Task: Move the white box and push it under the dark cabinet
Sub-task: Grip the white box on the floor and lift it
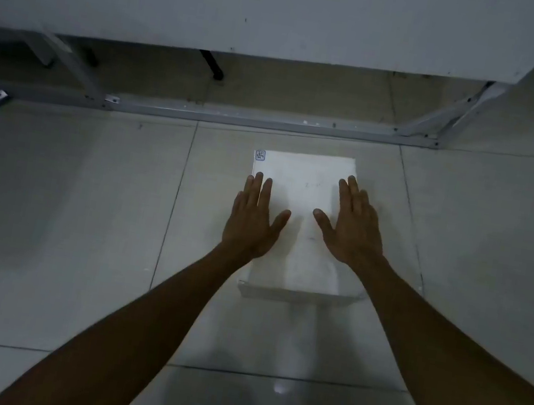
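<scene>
Nearest the viewer, two bare forearms reach forward over a pale tiled floor. Beyond them the left hand and right hand lie flat with fingers spread on the lid of the white box, one near each long edge, pressing rather than gripping. Just past the box runs a grey metal floor rail. Above it looms the cabinet, with a shadowed gap beneath. The box sits short of that gap, so pushing it under appears left to do.
</scene>
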